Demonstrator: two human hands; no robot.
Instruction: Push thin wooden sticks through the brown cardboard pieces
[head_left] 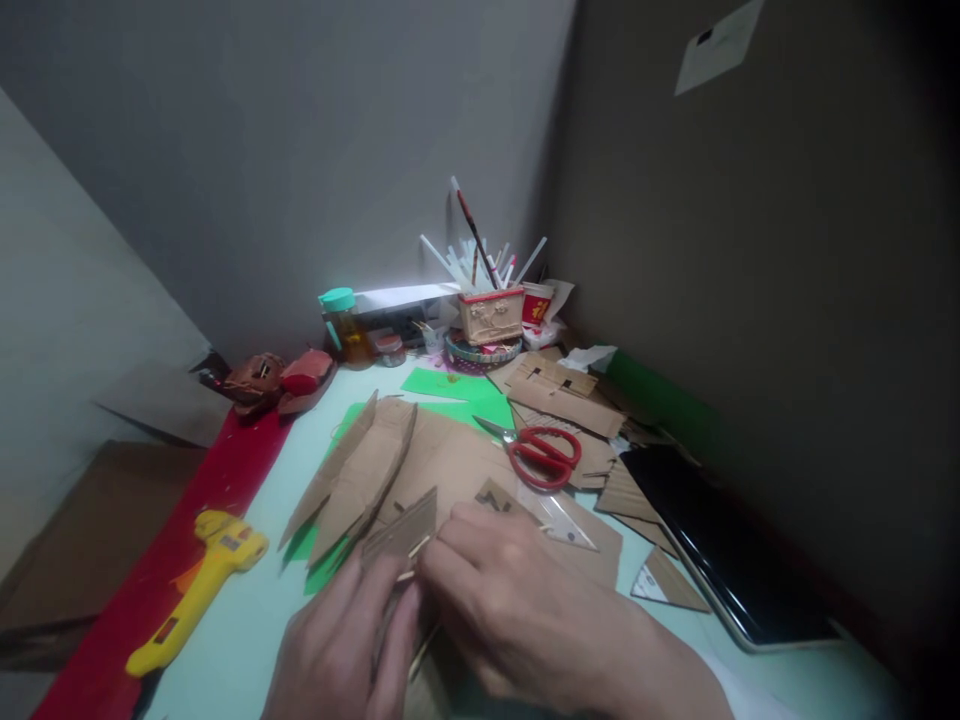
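At the far left we see a yellow glue gun (196,600) lying on a red strip (217,490) along the edge of the counter (247,620), set aside within easy reach but clear of the work. Just right of it, our left hand (341,650) comes up from the bottom, its fingers (394,625) drawn together to pinch the near edge of a small cardboard piece (401,530), steadying it so it stands tilted rather than flat. The piece is brown, ribbed like corrugated board, roughly rectangular, and sits at the near middle of the counter, in front of the larger cardboard sheets (390,460). A thin wooden stick (416,548) lies against it; the picture is soft here, so it may be a toothpick or a skewer. Our right hand (517,610) curls over from the right, fingers closed together and pressing the stick to the cardboard, apparently to hold the two aligned. Further right, red scissors (544,455) rest on more cardboard scraps, blades pointing left. A black tablet (720,550) lies along the right edge.
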